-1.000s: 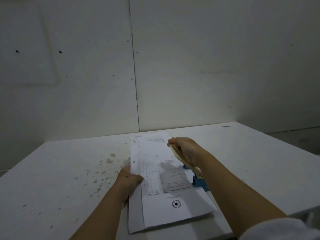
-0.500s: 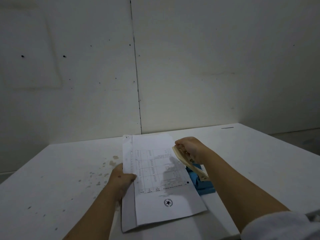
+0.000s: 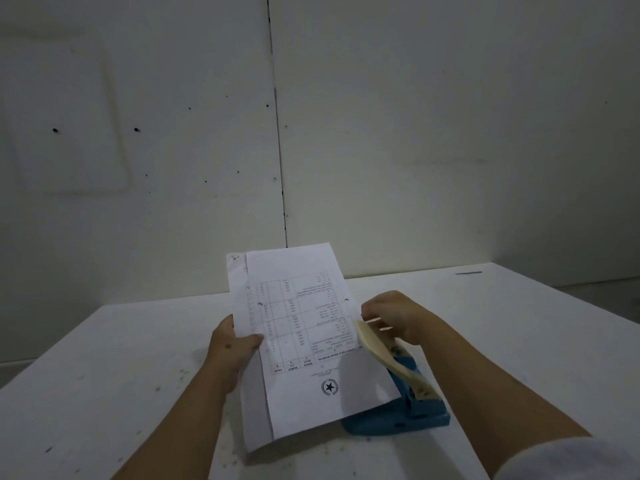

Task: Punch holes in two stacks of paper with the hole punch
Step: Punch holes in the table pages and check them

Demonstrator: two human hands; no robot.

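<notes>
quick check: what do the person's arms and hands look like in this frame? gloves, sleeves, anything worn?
Both hands are bare: no gloves, rings or watch show on the left hand or the right hand. Both forearms are bare too. The right arm has a light, whitish sleeve pushed up near the elbow, at the bottom right corner. No sleeve shows on the left arm within the frame.

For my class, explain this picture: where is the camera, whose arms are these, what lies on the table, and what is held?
The camera sits on a person's head, looking down at their own bare arms; there is no machine. The left hand holds a paper stack, tilted up off the white table. Round holes show near both long edges of the paper. The right hand rests on the cream lever of a blue hole punch, which stands on the table. Its grip is unclear.
</notes>
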